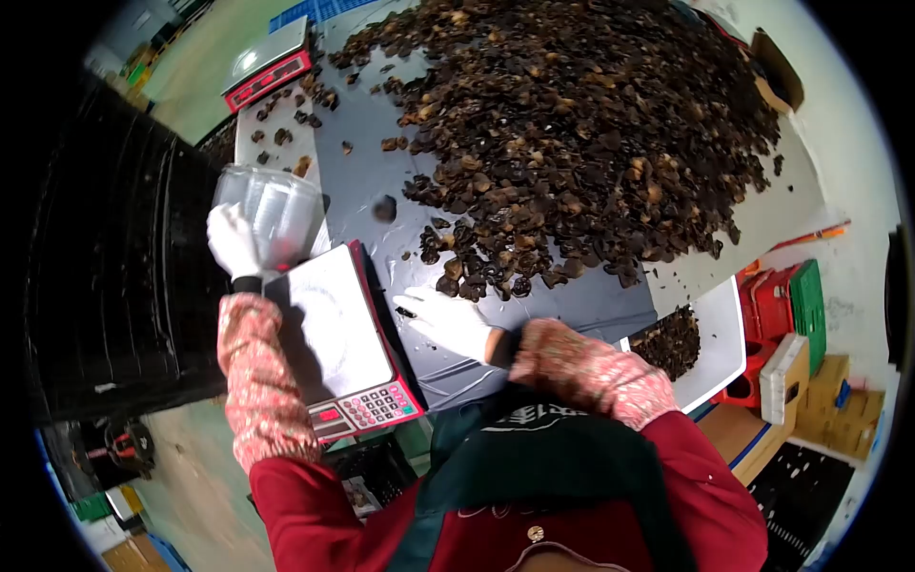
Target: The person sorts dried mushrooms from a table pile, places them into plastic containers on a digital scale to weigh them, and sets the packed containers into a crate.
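My left hand (233, 240), in a white glove, is closed on the near left edge of a stack of clear plastic containers (283, 212), beyond the scale. My right hand (450, 322), also white-gloved, lies palm down with its fingers stretched out over the grey table sheet (457, 367). A small dark piece shows at its fingertips. Between my hands sits a digital scale (334, 324) with a bare white pan and red keypad end. Past my right hand spreads a big heap of dark brown, mushroom-like pieces (581, 143). One blurred dark piece (384, 209) appears left of the heap.
A second red scale (270, 63) stands at the far left corner, with loose pieces scattered nearby. Tall black stacked crates (124, 257) rise close on the left. At the right are a white bin (720, 334) holding small dark bits, and red and green crates (777, 305).
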The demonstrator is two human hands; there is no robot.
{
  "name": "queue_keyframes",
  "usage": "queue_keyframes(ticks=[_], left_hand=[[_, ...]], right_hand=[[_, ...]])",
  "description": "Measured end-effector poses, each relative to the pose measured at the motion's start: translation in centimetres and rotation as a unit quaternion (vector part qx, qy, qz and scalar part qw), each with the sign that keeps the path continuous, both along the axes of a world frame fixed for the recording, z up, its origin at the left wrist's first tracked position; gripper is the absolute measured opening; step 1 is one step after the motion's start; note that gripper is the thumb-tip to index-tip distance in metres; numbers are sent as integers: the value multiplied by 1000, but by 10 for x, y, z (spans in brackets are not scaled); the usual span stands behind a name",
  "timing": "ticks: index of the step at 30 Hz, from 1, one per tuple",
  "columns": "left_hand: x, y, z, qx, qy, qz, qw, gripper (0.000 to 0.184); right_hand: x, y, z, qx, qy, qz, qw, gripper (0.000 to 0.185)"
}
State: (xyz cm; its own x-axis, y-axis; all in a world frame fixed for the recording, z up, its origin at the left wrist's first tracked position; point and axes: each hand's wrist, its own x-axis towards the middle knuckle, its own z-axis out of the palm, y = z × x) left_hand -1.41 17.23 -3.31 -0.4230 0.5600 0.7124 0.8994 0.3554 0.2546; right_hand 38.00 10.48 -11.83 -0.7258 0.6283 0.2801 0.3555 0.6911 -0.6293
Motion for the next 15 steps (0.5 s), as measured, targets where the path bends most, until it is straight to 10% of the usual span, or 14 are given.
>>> queue_keyframes(ticks=[5,9,15], left_hand=[[51,-71,66,83,28,-81,993,10],[124,-163,63,52,45,-192,979,18],[179,-258,-4,-112,100,-221,964,19]], right_hand=[[-28,15,-27,86,-78,80,990,22],[8,6,-11,-154,40,13,987,14],[151,3,-17,-150,153,-142,966,16]])
